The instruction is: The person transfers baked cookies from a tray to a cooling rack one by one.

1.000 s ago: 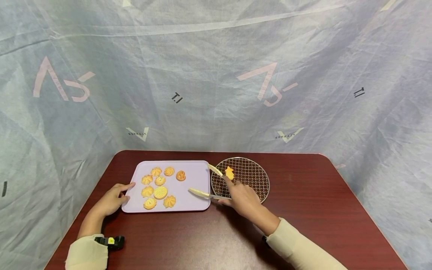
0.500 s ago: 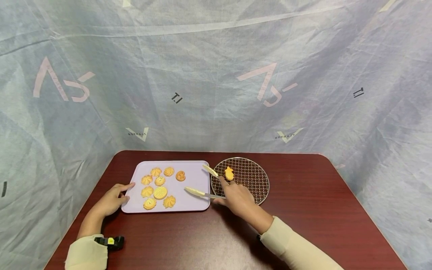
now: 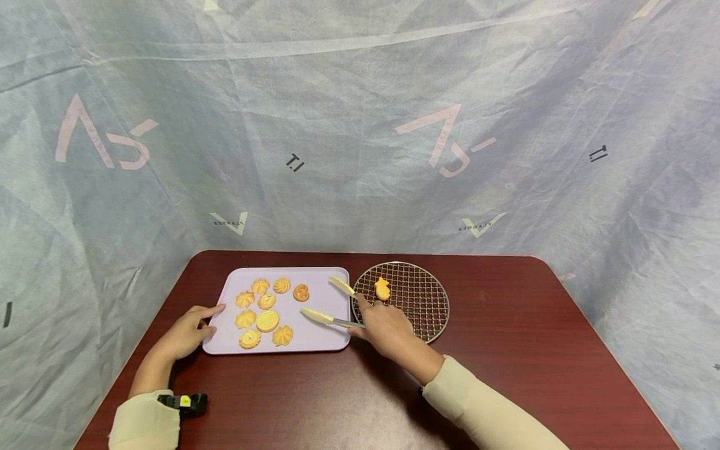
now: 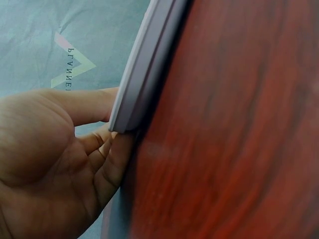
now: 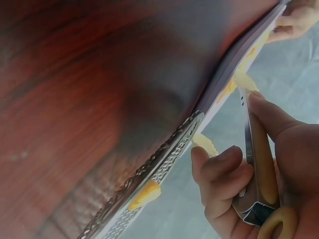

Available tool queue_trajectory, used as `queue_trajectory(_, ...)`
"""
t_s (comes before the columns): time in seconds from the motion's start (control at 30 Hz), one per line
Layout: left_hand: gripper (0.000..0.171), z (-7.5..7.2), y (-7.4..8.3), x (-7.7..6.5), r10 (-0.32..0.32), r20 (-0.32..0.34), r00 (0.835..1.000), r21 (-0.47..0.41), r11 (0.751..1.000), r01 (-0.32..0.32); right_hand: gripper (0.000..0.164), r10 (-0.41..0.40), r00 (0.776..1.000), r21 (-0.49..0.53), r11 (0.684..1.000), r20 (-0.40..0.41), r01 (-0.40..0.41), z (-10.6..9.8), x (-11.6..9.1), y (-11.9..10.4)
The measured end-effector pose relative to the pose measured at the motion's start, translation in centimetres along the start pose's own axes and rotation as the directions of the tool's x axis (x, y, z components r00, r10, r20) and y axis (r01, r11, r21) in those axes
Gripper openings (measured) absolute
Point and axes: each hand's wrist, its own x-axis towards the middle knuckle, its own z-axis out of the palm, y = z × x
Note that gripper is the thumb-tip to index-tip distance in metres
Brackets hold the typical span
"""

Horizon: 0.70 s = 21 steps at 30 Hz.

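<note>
The right hand (image 3: 385, 325) grips the tongs (image 3: 340, 322), index finger along one arm and thumb against the other in the head view; the tong arms stand spread, and nothing is held between the pale tips (image 3: 317, 315). The left hand (image 3: 187, 333) pinches the left edge of the lilac tray (image 3: 326, 341), thumb over the rim and fingers against its outer side and underside.

Handling: the cookies are judged light, dry and brittle; apply low, even pressure, since a hard squeeze would probably chip the piped ridges; the tray appears stiff and smooth, so cookies may slide on it if pushed. Take hold of a cookie across its side edges, at its widest part, with the tips flat against it.

Position: the pretzel-shaped cookie (image 3: 301, 292) lies on the tray just left of the gap between the tips, roughly level with its middle; the flower-shaped cookie (image 3: 283, 335) lies near the closer tip, on the person's side of it; seven more cookies are grouped farther left, well apart from the grip. The pineapple-shaped cookie (image 3: 382, 289) lies on the round wire rack (image 3: 430, 300), just beyond the right hand; whether the tips touch the tray cannot be told.
</note>
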Motion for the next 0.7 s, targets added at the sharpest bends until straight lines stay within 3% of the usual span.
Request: queue_trajectory(0.7,0.052,-0.1,0.3,-0.1,0.004,0.004,1.000,0.004,1.000,-0.004,0.074,0.024,0.998,-0.016,1.000,0.055,-0.023,0.5,1.6,-1.7)
